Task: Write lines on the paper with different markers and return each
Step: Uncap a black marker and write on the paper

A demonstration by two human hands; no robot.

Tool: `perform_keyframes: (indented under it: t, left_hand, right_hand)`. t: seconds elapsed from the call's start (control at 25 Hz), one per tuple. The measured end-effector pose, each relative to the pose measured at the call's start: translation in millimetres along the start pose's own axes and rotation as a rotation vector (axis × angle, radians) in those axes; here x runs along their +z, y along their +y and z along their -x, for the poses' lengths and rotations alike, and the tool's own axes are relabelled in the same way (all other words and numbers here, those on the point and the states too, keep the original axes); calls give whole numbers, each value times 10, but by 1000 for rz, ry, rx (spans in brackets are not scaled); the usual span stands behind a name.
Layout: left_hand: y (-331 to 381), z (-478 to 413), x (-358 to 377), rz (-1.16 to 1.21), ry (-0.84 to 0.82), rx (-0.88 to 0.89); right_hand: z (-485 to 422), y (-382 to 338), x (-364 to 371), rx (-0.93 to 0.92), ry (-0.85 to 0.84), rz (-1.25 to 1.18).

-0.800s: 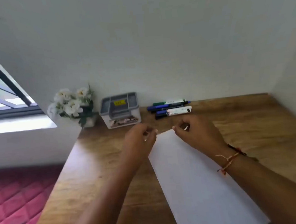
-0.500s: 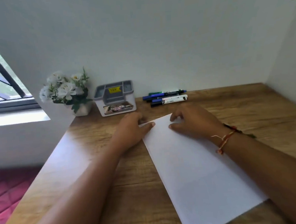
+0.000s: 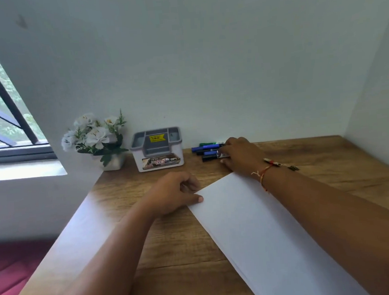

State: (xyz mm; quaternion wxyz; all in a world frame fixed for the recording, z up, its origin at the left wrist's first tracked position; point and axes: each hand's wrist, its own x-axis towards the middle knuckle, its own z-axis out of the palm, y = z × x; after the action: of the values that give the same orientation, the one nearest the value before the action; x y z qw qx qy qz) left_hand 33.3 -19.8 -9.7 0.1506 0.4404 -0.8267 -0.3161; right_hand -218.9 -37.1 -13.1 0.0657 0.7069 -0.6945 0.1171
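A white sheet of paper (image 3: 259, 230) lies slanted on the wooden desk (image 3: 168, 252). My left hand (image 3: 173, 192) holds its far left corner, thumb on top of the sheet and fingers curled at the edge. Several markers lie side by side by the back wall: a green marker (image 3: 206, 144), a blue marker (image 3: 202, 148) and a dark marker with a white barrel (image 3: 209, 156). My right hand (image 3: 240, 155) reaches over their right ends. Its fingers rest on them and its thumb lies on the near side of the closest one. None is lifted.
A grey and white pen holder (image 3: 157, 150) stands left of the markers. A pot of white flowers (image 3: 96, 140) sits at the desk's back left corner beside a window. Walls close the desk at the back and the right. A red mattress (image 3: 11, 270) lies below on the left.
My right hand has let go of the paper's far edge and moved back to the markers. My left hand stays at the paper's corner.
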Motion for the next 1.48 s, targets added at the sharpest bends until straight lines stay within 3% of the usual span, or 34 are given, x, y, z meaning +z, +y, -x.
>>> perform_keyframes:
  t: [0.2, 0.48, 0.72, 1.0, 1.48]
  left_hand:
    - [-10, -14, -29, 63, -16, -18]
    - [32, 24, -61, 74, -39, -15]
    - [126, 89, -5, 350, 155, -42]
    - [221, 124, 40, 598, 15, 35]
    - [284, 137, 59, 739, 36, 112]
  right_hand:
    - [-107, 26, 80, -23, 83, -15]
    - [50, -101, -166, -141, -44, 21]
    - [830, -435, -502, -260, 55, -161]
    - [998, -481, -377, -269, 34, -249]
    - [1058, -566, -435, -217, 48, -344]
